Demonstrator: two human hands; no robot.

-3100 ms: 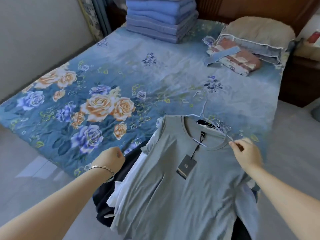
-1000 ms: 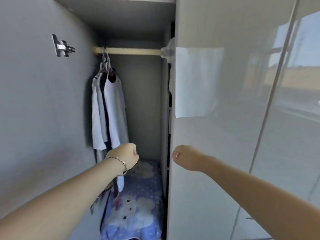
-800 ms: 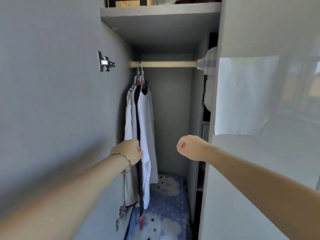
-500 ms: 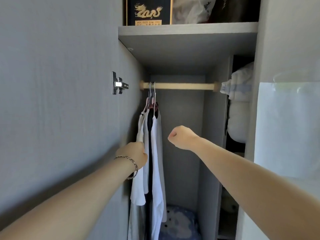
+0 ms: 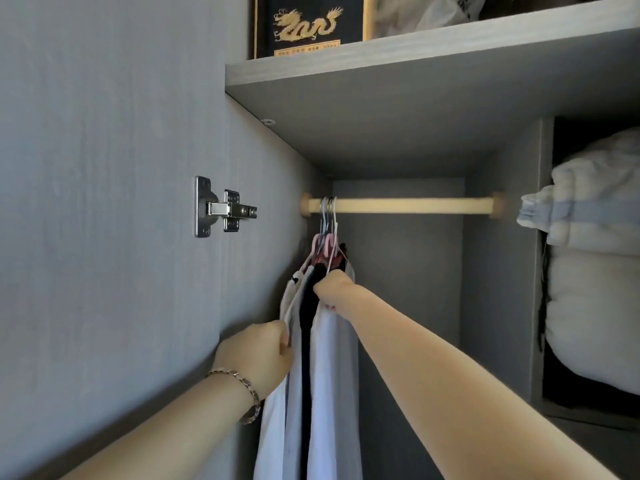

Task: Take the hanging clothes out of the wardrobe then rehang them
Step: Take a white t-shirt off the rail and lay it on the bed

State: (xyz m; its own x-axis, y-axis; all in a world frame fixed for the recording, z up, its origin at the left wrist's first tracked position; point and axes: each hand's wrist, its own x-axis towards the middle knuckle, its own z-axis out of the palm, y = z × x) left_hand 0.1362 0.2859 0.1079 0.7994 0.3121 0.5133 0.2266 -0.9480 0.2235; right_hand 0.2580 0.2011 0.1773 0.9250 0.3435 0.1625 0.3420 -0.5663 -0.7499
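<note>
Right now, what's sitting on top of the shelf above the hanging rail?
On the shelf stands a black box with a gold dragon, and beside it a crumpled pale bag. Whatever lies behind them is hidden, and their tops are cut off by the frame.

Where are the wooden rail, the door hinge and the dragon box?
wooden rail (image 5: 408, 206), head view, bare middle of rod.
door hinge (image 5: 221, 208), head view, metal arm.
dragon box (image 5: 304, 26), head view, gold dragon print.
</note>
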